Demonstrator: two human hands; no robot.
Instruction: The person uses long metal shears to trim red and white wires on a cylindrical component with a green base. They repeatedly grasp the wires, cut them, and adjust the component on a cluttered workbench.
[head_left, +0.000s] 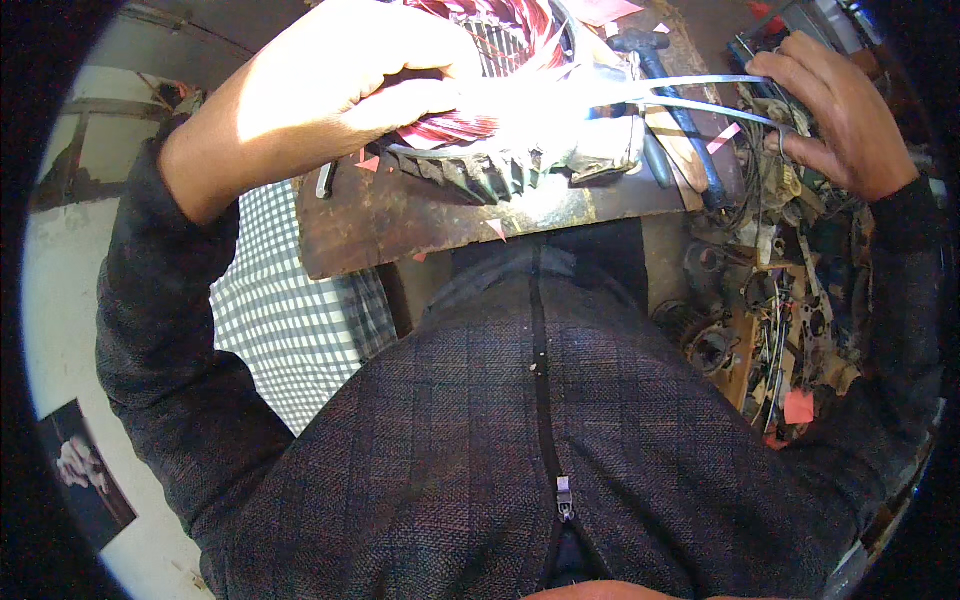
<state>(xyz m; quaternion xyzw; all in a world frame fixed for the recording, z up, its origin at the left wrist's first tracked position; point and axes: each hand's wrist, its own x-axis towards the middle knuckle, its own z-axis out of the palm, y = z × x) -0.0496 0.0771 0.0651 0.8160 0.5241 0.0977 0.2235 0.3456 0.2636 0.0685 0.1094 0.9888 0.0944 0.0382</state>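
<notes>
In my right hand (832, 112) are the long, thin metal handles of scissors (705, 109), spread apart. Their blades point left into a strong glare that hides the tips. My left hand (390, 67) rests at the copper windings (457, 129) of an electric motor stator, thumb and fingers bent close together. Whatever lies between those fingertips is washed out by the light. The stator's finned metal housing (480, 176) lies on a worn board (390, 225), and its slotted core (499, 45) shows near the top edge. Red insulation paper pokes out among the wires.
Right of the stator lie a hammer (641, 45), a dark tool handle (656, 161) and wooden strips (679, 150). A wrench end (325, 180) and pink paper scraps (495, 229) are on the board. Checked cloth (292, 300) hangs left; metal parts (709, 349) clutter the lower right.
</notes>
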